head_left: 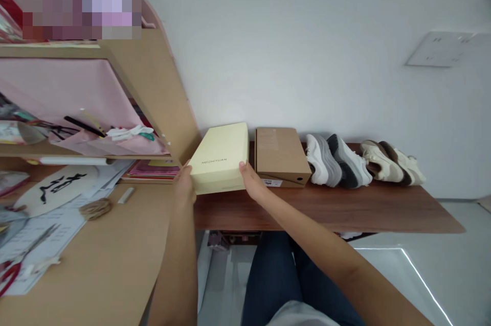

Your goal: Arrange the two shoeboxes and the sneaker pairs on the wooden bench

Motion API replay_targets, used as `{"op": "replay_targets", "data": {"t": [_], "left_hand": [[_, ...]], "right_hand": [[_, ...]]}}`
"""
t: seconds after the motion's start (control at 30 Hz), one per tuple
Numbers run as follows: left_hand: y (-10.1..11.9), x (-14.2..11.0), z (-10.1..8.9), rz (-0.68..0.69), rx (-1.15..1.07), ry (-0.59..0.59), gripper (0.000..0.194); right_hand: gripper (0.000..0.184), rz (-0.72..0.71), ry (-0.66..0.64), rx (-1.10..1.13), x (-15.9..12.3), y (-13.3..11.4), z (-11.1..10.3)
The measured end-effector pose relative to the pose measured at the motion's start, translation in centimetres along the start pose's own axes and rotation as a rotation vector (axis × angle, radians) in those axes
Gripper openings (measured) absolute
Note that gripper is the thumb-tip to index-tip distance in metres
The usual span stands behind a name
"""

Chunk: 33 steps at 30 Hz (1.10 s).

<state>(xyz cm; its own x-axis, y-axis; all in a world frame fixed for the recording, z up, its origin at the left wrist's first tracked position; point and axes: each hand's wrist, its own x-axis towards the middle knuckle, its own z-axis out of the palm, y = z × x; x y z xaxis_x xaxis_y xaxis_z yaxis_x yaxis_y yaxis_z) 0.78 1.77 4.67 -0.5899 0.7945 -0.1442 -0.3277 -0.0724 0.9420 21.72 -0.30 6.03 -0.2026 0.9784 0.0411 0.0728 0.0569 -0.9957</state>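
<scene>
A pale yellow shoebox point(222, 149) marked MEIZHIYUAN is between my hands at the left end of the dark wooden bench point(238, 213). My left hand point(184, 183) grips its left front corner, while my right hand point(251, 180) presses on the right front corner with the thumb on top. The lid appears closed. I cannot tell whether its underside touches the bench. Just right of it sits a brown cardboard shoebox point(282, 152) with a white label on its front.
Grey-white sneakers point(326, 162) and cream shoes point(383, 162) line the bench's right half, against the wall. At left, a desk point(126, 244) holds red-handled scissors point(28, 254), papers and a round fan point(57, 188). A wooden shelf panel point(153, 91) rises beside the yellow shoebox.
</scene>
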Motion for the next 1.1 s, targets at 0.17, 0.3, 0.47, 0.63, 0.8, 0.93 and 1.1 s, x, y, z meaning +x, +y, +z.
{"op": "replay_targets", "data": {"t": [0.17, 0.3, 0.47, 0.63, 0.8, 0.93, 1.1], "left_hand": [[-0.8, 0.0, 0.6, 0.133, 0.083, -0.02, 0.038], [-1.9, 0.0, 0.7, 0.159, 0.126, 0.012, 0.036], [-3.8, 0.2, 0.2, 0.226, 0.141, -0.018, 0.033], [-4.6, 0.4, -0.2, 0.268, 0.168, -0.026, 0.032], [-4.5, 0.3, -0.2, 0.299, 0.189, -0.024, 0.031], [-4.1, 0.0, 0.0, 0.308, 0.255, -0.006, 0.032], [-2.4, -2.4, -0.2, 0.257, 0.261, -0.037, 0.043]], "right_hand": [[0.105, 0.132, 0.033, -0.025, -0.1, 0.7, 0.0], [0.107, 0.196, 0.075, -0.03, 0.0, 2.3, 0.3], [0.102, 0.181, 0.104, -0.017, 0.3, 4.4, 1.3], [0.098, 0.153, 0.128, -0.022, 0.3, 5.2, 1.6], [0.096, 0.134, 0.123, -0.027, 0.5, 5.3, 1.4], [0.091, 0.131, 0.122, -0.044, 0.4, 4.4, 1.5], [0.09, 0.085, 0.087, -0.103, -1.9, 1.5, 0.4]]}}
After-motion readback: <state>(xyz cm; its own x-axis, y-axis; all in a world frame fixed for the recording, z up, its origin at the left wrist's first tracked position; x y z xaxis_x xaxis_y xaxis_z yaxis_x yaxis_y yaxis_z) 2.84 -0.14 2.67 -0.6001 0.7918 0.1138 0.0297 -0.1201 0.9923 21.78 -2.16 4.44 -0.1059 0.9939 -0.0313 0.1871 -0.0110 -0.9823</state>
